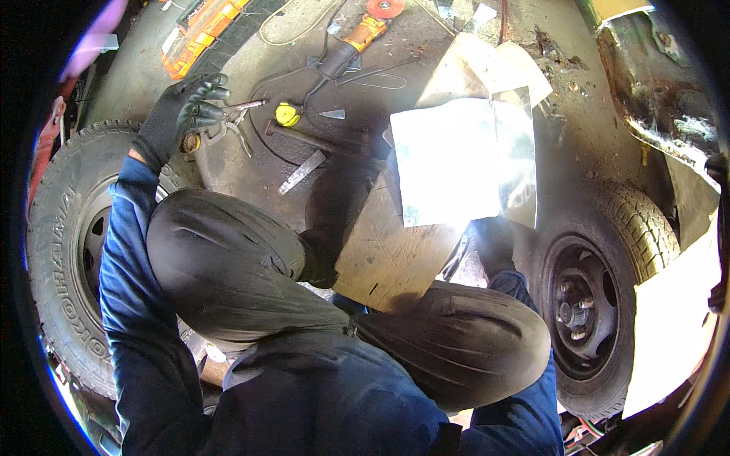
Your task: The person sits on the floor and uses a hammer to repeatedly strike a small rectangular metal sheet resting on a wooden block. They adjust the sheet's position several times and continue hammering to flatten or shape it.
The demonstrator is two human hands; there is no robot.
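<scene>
On the oily concrete floor (pixel 251 68) between two car wheels, a crouching person works with both hands in dark gloves. The left hand (pixel 182 114) is stretched out to the far left, above the left tyre (pixel 57 228), with its fingers curled round the handles of a pair of locking pliers (pixel 232 118) whose jaws point right toward a small yellow tape measure (pixel 287 114). The right hand (pixel 493 243) is low and in shadow under the near edge of a bright sheet of metal (pixel 449 159); it seems to steady that sheet from below, but I cannot tell whether its fingers are closed on the edge or only pressed against it. The sheet lies tilted over a brown board (pixel 388 258) that rests against the person's knees, near the right wheel (pixel 585 304). An orange angle grinder (pixel 353 42) lies farther off, its cable looping across the floor beside a narrow metal strip (pixel 302 172). Risks, as I judge them: the sheet's cut edges could slice the glove if it slides off the board, which a one-handed hold makes likely; glare off it hides the work; the loose cable and scattered offcuts could catch a foot; the pliers could slip from a stretched, off-balance reach.
</scene>
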